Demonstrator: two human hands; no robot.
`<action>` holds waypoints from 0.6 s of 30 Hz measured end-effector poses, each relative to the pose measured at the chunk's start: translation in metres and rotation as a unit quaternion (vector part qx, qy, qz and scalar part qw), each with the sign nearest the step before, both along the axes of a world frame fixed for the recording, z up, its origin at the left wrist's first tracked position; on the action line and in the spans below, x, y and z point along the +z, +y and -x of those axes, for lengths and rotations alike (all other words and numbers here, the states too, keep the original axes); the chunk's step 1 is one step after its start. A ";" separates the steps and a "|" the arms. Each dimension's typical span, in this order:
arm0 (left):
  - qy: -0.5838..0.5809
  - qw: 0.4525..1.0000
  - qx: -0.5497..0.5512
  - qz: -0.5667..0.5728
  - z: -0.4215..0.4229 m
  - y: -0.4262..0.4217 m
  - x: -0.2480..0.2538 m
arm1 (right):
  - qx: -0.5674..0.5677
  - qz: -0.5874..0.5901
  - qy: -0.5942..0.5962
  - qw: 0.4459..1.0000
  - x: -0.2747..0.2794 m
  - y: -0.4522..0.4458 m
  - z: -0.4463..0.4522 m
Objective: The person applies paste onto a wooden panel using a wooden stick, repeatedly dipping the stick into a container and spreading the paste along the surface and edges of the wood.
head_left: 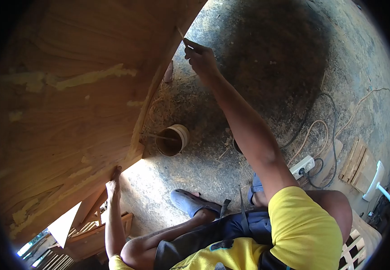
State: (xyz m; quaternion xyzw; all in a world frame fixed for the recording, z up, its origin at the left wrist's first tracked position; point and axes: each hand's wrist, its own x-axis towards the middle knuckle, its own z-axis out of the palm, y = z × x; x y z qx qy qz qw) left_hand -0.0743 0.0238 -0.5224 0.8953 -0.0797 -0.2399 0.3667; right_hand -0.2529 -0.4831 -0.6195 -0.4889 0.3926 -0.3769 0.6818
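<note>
the floor (361, 58) spreads below and to the right of the right fingers (189, 55). the panel (82, 112), a big wooden one with pale smears, fills the space left of them; its long edge slopes from just beyond the right fingers back to the left fingers (117, 172), so both hands are at that edge, the right at the far stretch, the left at the near one. the boards (359, 162) lie on the floor, well apart, right of and nearer the body than the right fingers. the tub (184, 133) stands on the floor between the two sets of fingers. the stick (151, 135) crosses its rim on the side toward the left fingers. the blade (181, 34), thin, is pinched closed in the right fingers, its long axis pointing forward and left onto the panel's edge; whether its tip touches, i cannot tell. the left fingers are against the edge; how far open, i cannot tell.
</note>
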 end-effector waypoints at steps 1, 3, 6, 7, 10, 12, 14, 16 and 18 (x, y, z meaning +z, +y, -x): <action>-0.011 1.000 -0.006 0.014 -0.002 0.001 -0.001 | -0.008 0.003 -0.010 1.000 0.000 -0.002 0.002; -0.013 1.000 -0.010 0.007 -0.007 0.007 -0.004 | -0.028 0.013 -0.029 0.999 0.000 -0.004 0.001; 0.005 1.000 -0.009 0.005 -0.003 0.005 0.004 | -0.013 -0.005 -0.016 1.000 0.010 -0.003 -0.006; 0.010 1.000 -0.005 0.002 0.001 0.001 0.008 | 0.005 -0.029 -0.035 0.999 0.010 -0.002 -0.003; 0.013 1.000 0.004 -0.006 0.000 0.000 0.006 | 0.061 -0.114 -0.074 0.989 0.010 0.006 0.022; 0.013 1.000 -0.017 0.002 -0.005 0.005 0.001 | 0.051 -0.108 -0.070 0.990 0.001 0.011 0.022; -0.001 1.000 -0.015 -0.007 -0.002 0.004 0.002 | 0.000 -0.124 -0.117 0.985 -0.005 0.017 0.016; -0.013 1.000 -0.011 -0.013 -0.001 0.006 0.002 | -0.010 -0.124 -0.111 0.986 -0.007 0.021 0.009; -0.022 1.000 -0.008 -0.010 -0.005 0.009 -0.001 | -0.018 -0.116 -0.107 0.987 -0.003 0.016 0.000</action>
